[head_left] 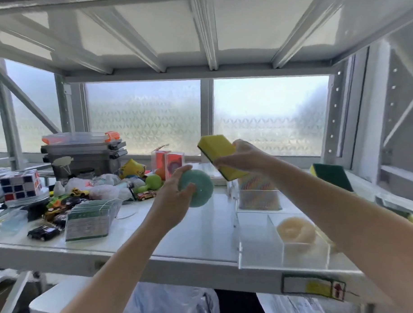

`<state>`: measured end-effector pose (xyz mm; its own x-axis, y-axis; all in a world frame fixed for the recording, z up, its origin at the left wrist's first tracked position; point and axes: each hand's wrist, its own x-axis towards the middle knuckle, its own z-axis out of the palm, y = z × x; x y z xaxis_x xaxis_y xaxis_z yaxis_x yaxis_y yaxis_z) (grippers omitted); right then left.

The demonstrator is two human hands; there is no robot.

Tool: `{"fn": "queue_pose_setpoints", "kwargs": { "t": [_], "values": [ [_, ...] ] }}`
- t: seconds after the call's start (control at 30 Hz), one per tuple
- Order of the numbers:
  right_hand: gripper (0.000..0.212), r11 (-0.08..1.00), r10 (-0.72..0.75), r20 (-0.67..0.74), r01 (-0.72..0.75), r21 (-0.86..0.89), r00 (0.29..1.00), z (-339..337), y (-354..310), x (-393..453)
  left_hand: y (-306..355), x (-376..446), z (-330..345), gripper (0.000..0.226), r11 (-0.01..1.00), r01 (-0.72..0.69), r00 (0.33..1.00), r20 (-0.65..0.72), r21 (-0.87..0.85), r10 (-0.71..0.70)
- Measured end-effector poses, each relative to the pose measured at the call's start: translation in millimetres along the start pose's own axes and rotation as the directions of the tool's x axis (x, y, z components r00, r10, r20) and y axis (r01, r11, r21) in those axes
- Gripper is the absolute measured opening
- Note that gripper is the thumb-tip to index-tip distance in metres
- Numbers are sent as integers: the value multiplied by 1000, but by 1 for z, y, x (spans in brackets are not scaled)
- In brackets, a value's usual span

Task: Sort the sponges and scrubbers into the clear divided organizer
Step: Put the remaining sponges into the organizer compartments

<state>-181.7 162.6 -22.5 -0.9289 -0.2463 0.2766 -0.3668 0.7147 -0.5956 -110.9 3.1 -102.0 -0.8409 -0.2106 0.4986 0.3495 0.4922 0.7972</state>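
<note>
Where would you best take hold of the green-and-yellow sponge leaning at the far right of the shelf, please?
Grip the green-and-yellow sponge across its raised upper end, pinching the two broad faces, coming from above and the front. It stands tilted on the white shelf, so that end seems free.

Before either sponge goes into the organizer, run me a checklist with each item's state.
1. Left hand holds the round green sponge: ok.
2. Right hand holds the yellow sponge: ok.
3. Near-left compartment of the organizer free: ok.
4. Near-right compartment free: not ok, a beige scrubber sits there.
5. Back compartment free: not ok, a striped item fills it.
6. Shelf in front of the organizer unobstructed: ok.
</note>
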Motion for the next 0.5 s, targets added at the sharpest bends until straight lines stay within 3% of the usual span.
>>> {"fn": "queue_pose_setpoints", "kwargs": {
  "t": [0.13,0.3,0.5],
  "values": [
    [68,998,21,-99,-14,68,995,-43,34,-36,36,-10,32,40,996,-72,997,34,-44,74],
    [81,999,47,-253,-46,8,966,-81,70,-64,61,-23,65,40,990,-96,988,108,-102,107],
    [96,991,92,-359,-118,-54,929,-107,100,-89,63,-30,78,35,979,-166,980,127,123,150]
  ]
}}
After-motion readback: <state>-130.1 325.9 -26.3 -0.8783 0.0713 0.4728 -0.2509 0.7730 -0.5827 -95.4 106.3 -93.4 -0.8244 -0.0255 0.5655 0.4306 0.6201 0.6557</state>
